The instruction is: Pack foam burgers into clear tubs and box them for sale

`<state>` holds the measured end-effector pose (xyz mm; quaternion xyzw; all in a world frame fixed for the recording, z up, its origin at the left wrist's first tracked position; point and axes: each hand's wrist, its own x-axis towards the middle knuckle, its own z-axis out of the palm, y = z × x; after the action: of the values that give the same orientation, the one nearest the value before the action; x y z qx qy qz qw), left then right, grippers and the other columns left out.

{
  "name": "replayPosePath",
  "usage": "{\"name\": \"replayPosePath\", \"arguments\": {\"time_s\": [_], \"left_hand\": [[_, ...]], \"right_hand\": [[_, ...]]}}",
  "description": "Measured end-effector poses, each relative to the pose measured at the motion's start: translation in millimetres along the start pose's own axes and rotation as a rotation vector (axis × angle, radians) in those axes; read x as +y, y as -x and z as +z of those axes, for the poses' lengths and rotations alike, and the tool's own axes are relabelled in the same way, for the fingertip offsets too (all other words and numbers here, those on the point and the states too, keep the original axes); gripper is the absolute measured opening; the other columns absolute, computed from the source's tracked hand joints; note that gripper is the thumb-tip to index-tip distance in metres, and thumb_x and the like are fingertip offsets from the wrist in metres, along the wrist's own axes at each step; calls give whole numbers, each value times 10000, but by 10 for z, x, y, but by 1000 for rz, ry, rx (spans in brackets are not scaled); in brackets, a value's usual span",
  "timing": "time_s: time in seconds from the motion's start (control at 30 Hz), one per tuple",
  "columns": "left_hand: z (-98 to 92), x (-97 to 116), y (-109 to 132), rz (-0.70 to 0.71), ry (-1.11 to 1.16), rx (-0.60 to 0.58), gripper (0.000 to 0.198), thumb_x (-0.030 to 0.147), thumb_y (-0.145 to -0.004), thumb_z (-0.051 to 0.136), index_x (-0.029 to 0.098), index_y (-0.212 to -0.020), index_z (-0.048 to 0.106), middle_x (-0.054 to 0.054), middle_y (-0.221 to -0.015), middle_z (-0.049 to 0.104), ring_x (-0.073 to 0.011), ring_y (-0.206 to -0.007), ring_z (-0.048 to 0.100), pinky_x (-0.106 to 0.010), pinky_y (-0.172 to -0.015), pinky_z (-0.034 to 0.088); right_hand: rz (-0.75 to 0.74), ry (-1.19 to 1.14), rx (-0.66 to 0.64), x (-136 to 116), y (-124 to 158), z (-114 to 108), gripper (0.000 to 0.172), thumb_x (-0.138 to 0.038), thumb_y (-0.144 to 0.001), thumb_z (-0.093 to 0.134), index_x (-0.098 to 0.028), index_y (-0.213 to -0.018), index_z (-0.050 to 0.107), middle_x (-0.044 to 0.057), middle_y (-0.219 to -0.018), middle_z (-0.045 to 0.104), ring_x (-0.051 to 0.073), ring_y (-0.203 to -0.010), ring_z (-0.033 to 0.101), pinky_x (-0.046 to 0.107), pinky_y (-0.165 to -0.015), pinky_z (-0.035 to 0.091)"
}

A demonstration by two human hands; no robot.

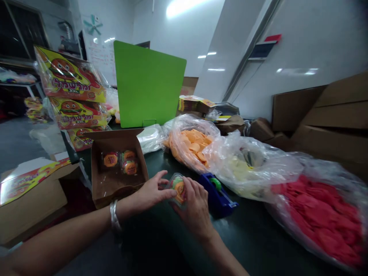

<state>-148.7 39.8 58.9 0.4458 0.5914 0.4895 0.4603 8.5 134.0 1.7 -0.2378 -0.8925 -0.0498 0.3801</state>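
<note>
A small clear plastic pack (179,188) with a round orange label and something green inside is held above the dark tabletop. My right hand (196,203) grips it from the right, fingers over its top edge and thumb below. Close on its other side is my left hand (151,192), fingers apart, with the thumb tip at the pack's left edge. An open brown cardboard box (104,184) stands left of the hands. Inside it, several similar packs (130,167) sit toward the back. Just right of my right hand is a blue tape dispenser (220,199) with a green roll.
Clear bags of orange pieces (194,143), pale yellow pieces (244,172) and red pieces (322,214) line the right side. A green board (149,84) stands behind. Wrapped printed boxes (71,80) are stacked at left, above an open carton (34,203). Cardboard (330,111) leans at far right.
</note>
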Motion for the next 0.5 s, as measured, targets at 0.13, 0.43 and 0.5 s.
{"name": "replayPosePath", "arguments": {"time_s": [0.13, 0.43, 0.5], "left_hand": [[126, -9, 54, 7, 235, -205, 533, 319, -710, 726, 136, -1178, 547, -118, -1151, 620, -226, -1008, 613, -309, -801, 498], [-1125, 429, 721, 149, -449, 237, 544, 239, -719, 629, 182, -1242, 492, -78, -1201, 618, -231, -1088, 577, -411, -1003, 414], [-1475, 533, 788, 192, -806, 470, 528, 219, -705, 601, 153, -1219, 501, -106, -1231, 590, -254, -1121, 547, -432, -1030, 387]], "right_hand": [[-84, -49, -20, -241, 59, -401, 781, -378, -777, 679, -156, -1406, 272, 182, -1261, 527, 358, -1167, 466, 523, -953, 386], [-88, -337, -95, -130, 285, -194, 346, -248, -844, 573, -214, -1187, 540, 107, -1108, 658, 271, -1010, 624, 435, -831, 528], [-203, -387, -140, -404, 149, -77, 283, -180, -820, 579, -201, -1102, 597, 101, -1075, 686, 266, -1005, 624, 430, -850, 510]]}}
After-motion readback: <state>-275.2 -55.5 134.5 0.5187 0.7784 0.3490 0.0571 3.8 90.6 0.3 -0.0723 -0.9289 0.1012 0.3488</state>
